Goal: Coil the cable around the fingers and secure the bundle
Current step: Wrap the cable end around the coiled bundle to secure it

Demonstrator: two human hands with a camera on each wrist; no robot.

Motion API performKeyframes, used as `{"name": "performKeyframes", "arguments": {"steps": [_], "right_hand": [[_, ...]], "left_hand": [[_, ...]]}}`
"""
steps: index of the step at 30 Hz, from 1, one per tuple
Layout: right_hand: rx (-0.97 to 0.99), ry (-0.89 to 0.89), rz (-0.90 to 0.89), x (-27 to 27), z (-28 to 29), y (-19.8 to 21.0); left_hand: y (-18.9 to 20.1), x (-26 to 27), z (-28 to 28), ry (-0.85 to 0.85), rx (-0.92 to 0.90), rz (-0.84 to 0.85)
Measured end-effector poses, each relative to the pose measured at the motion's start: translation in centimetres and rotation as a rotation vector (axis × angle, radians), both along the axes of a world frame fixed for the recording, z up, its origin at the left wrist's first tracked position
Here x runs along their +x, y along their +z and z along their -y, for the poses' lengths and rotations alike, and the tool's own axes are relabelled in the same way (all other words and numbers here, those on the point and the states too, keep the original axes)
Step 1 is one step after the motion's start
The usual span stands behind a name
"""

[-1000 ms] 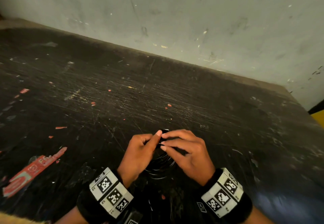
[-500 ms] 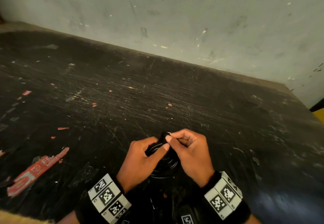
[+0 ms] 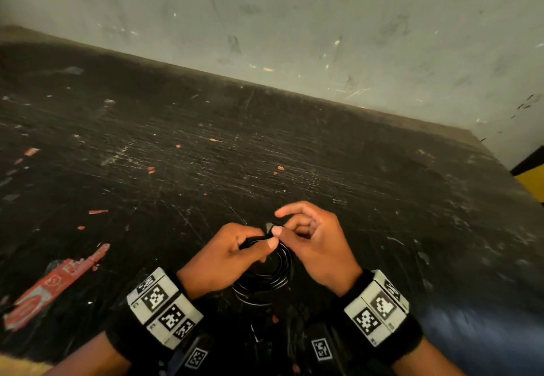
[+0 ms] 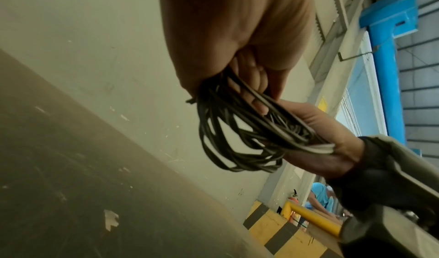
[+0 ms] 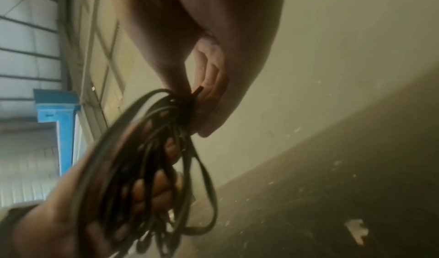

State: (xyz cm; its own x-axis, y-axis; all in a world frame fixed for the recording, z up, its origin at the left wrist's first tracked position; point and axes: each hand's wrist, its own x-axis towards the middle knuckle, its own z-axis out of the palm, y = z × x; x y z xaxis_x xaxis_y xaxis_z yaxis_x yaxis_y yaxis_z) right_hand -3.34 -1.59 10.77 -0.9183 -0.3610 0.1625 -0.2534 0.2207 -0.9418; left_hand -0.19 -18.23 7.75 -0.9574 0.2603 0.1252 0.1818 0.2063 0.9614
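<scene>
A: Black cable (image 3: 266,275), already coiled, loops hanging below both hands above the table (image 3: 382,213). Held where?

B: Left hand (image 3: 226,258) grips the top of the coil, fingers (image 4: 251,74) curled round the strands. Loops run from that grip down toward 6 o'clock in the head view.

A: Right hand (image 3: 315,246)?

B: Thumb and a finger pinch the free end (image 3: 269,226) right at the gather, about 12 o'clock of the coil; index lifted clear. Right wrist view shows the stub end (image 5: 197,90) poking out between its fingers (image 5: 209,70).

A: Key relation for the next move?

B: End sits touching the gather, at the right fingertips, so the right hand is nearer it. Coil's long axis runs 12 to 6; the end would have to cross that, round the neck of the bundle. My read: coiling done, securing under way. Can't tell if any wrap is on yet.
</scene>
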Motion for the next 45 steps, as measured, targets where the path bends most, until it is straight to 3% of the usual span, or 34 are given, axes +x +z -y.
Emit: {"name": "performKeyframes", "arguments": {"steps": [4, 7, 10, 13, 17, 19, 22, 24, 27, 29, 32, 35, 38, 42, 45], "right_hand": [[-0.032, -0.079, -0.022, -0.6, 0.1, -0.4], [-0.155, -0.252, -0.017, -1.5, -0.1, -0.8], [-0.229, -0.386, 0.006, -1.9, -0.4, -1.5], [-0.205, -0.398, 0.099, -1.7, -0.5, -2.5], [-0.214, -0.324, 0.205, -1.0, -0.5, -3.6], [-0.155, -0.243, 0.212, -0.8, -0.7, -3.9], [0.035, -0.073, 0.121, -0.5, -1.1, -3.7], [0.178, 0.102, 0.076, -0.5, -0.8, -3.3], [0.383, 0.206, -0.109, -0.8, 0.0, -3.2], [0.344, 0.139, -0.098, -1.1, 0.3, -3.9], [0.249, 0.033, 0.0, -0.7, 0.5, -5.7], [0.212, 0.041, 0.109, 0.3, 1.0, -7.6], [0.165, 0.089, 0.25, 1.5, 1.5, -8.6], [0.208, 0.166, 0.328, 2.8, 2.0, -9.0], [0.376, 0.233, 0.21, 2.8, 0.6, -10.4]], "left_hand": [[-0.4, -0.5, 0.0, 0.06, 0.103, 0.091], [-1.3, -1.1, 0.2, 0.22, 0.232, 0.226], [-1.7, -0.9, 0.0, 0.25, 0.547, 0.459], [-1.6, -1.1, -0.3, 0.284, 0.956, 0.616], [-1.3, -1.7, -0.2, 0.346, 1.126, 0.712], [-1.2, -1.8, 0.1, 0.376, 1.07, 0.69], [-1.2, -2.1, 0.2, 0.51, 0.632, 0.54], [-1.0, -1.9, -0.2, 0.44, 0.394, 0.456], [-0.6, -1.2, -0.8, 0.265, 0.238, 0.38], [-0.8, -1.1, -0.6, 0.283, 0.242, 0.38], [-2.4, -0.5, 0.4, 0.31, 0.439, 0.564], [-3.7, 0.7, 1.3, 0.209, 0.691, 0.728], [-4.5, 1.4, 1.6, 0.238, 0.789, 0.836], [-5.4, 1.8, 1.9, 0.418, 0.577, 0.836], [-6.2, 2.0, 2.7, 0.559, 0.331, 0.712]]}}
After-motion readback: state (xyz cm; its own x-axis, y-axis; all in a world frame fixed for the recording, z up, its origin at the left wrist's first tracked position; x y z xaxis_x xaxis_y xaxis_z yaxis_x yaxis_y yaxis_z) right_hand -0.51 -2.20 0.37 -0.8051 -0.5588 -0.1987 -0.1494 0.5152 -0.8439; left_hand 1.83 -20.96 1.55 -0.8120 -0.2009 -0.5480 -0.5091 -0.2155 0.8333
